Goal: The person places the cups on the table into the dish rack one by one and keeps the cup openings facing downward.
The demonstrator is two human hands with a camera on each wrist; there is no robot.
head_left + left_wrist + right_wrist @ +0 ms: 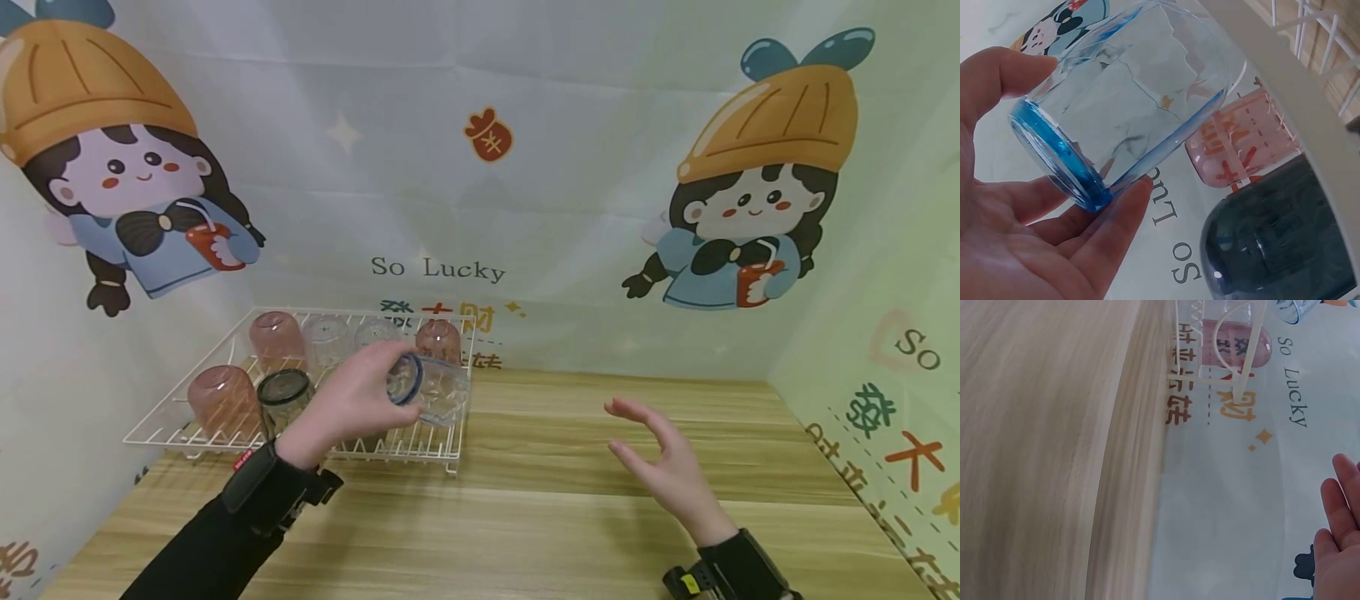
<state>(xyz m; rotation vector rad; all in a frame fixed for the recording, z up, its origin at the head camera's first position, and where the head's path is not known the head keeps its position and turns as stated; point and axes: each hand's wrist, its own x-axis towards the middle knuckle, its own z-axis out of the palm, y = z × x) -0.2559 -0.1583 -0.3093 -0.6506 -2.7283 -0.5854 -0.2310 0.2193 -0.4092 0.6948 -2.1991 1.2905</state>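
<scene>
My left hand (356, 398) holds a clear glass with a blue-tinted base (438, 390), tipped on its side above the right end of the white wire rack (457, 454). In the left wrist view the thumb and fingers grip this glass (1141, 94) near its thick blue end. Behind it stand a pink glass (1235, 140) and a dark glass (1279, 231). My right hand (671, 462) hovers over the wooden table to the right, fingers spread from the thumb and nothing between them. Only part of that hand (1341, 544) shows in the right wrist view.
Several upturned glasses stand on the rack: a pink glass (276, 337) at the back left, another pink glass (223, 400) in front, a dark grey glass (285, 392) and a clear glass (327, 337). A printed cloth (570, 250) closes off the table's (540, 533) back.
</scene>
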